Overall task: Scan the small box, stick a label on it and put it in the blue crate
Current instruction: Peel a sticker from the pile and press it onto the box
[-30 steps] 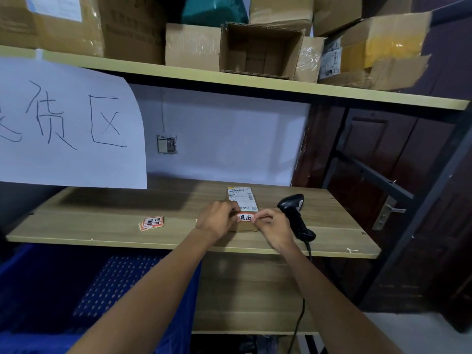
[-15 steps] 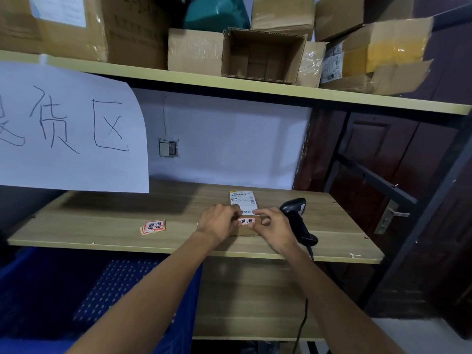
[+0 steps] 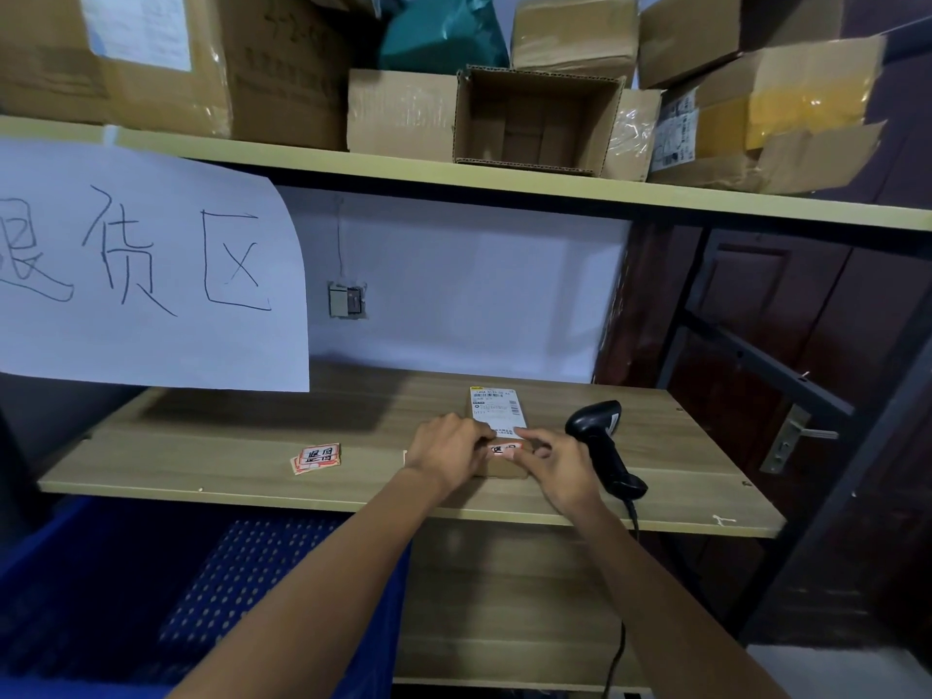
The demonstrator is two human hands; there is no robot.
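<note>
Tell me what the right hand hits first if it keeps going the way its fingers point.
The right hand points up and left, its fingertips already on the small box. Straight on, it would probably slide over the red label into the left hand at the box's other side. Depth is unclear.

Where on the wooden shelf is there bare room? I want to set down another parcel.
The shelf is bare from its left end to the spare labels, and along the back behind them. It is crowded on the right: the left hand and right hand press on the small box, with the scanner beside it.
</note>
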